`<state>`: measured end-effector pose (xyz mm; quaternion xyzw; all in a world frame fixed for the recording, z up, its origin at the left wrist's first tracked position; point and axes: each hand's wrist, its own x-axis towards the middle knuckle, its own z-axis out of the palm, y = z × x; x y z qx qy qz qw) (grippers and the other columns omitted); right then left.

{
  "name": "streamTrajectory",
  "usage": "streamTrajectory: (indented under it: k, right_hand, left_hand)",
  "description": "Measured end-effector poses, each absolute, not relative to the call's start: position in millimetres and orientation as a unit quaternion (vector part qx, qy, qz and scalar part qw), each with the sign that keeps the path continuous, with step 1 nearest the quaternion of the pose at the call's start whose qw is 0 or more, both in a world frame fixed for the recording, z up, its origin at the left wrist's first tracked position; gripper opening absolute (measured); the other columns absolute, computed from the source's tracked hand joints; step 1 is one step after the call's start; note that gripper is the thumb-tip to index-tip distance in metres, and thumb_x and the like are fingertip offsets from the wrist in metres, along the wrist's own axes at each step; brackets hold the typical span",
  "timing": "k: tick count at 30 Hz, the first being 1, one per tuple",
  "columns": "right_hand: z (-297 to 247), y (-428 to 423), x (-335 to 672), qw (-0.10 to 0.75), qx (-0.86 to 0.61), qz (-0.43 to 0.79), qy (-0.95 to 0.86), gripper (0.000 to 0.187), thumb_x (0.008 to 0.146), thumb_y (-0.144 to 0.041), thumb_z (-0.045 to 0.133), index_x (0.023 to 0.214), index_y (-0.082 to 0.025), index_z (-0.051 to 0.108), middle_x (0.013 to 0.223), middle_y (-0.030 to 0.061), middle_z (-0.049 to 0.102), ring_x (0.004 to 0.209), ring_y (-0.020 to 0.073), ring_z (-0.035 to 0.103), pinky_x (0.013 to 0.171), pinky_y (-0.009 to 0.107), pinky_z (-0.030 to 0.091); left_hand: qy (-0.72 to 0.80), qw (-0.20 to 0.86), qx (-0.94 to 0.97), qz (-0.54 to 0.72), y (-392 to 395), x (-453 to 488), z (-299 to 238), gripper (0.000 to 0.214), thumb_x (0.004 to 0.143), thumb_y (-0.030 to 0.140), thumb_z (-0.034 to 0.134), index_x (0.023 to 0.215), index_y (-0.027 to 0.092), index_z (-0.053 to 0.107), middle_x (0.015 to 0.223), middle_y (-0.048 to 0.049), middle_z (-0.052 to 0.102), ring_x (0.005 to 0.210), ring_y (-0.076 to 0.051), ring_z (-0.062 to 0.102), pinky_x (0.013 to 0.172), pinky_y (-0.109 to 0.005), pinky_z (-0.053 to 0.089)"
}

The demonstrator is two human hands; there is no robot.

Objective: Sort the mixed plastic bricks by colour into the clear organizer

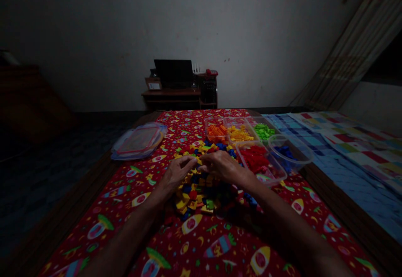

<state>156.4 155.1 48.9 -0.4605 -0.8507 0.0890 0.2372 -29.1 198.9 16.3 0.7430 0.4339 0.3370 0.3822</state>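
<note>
A loose heap of toy building bricks [204,182], mostly yellow and blue with some red and green, lies on the red patterned cloth [216,226]. My left hand [180,171] is over the heap's left side, its thumb and fingers closed in a pinch. Facing it from the right, my right hand [221,164] is bent over the bricks with its fingers curled. The fingertips of both hands nearly meet. Something small and yellow shows between them, but I cannot tell whether it is held or lies behind.
Clear boxes hold orange bricks [216,132], yellow bricks [239,133], green bricks [264,131] and red bricks [256,159]. Blue bricks [284,153] fill part of a round tub [303,157]. Stacked clear lids [138,141] lie at left. A bed [326,164] adjoins the table's right side.
</note>
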Motion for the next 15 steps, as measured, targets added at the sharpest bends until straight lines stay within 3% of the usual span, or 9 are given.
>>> streamTrajectory:
  k: [4, 10, 15]
  right_hand:
    - [40.3, 157.7, 158.0, 0.234, -0.474, 0.041, -0.848, 0.017, 0.087, -0.019, 0.051, 0.074, -0.013, 0.061, 0.057, -0.0024, 0.048, 0.05, 0.0069, 0.03, 0.051, 0.024, 0.019]
    - [51.8, 182.1, 208.8, 0.252, -0.611, 0.009, -0.751, 0.025, 0.086, -0.028, 0.051, 0.068, -0.015, 0.061, 0.057, 0.0003, 0.051, 0.052, 0.0099, 0.04, 0.053, 0.025, 0.024]
    - [44.5, 199.3, 259.7, 0.334, -0.679, -0.027, -0.653, 0.026, 0.088, -0.035, 0.048, 0.092, -0.015, 0.065, 0.078, 0.007, 0.063, 0.069, 0.017, 0.054, 0.064, 0.027, 0.037]
  left_hand:
    - [0.413, 0.371, 0.769, 0.318, 194.8, -25.8, 16.3, 0.045, 0.08, 0.053, 0.047, 0.083, 0.015, 0.069, 0.081, -0.0049, 0.071, 0.073, -0.019, 0.064, 0.067, -0.027, 0.05]
    - [0.393, 0.276, 0.842, 0.248, 198.2, -37.7, 20.7, 0.037, 0.08, 0.047, 0.05, 0.093, 0.019, 0.071, 0.096, -0.0062, 0.072, 0.088, -0.021, 0.066, 0.078, -0.029, 0.051]
    - [0.403, 0.222, 0.879, 0.127, 201.6, -60.1, 36.4, 0.04, 0.079, 0.043, 0.051, 0.108, 0.02, 0.068, 0.114, -0.0077, 0.068, 0.104, -0.023, 0.062, 0.09, -0.032, 0.048]
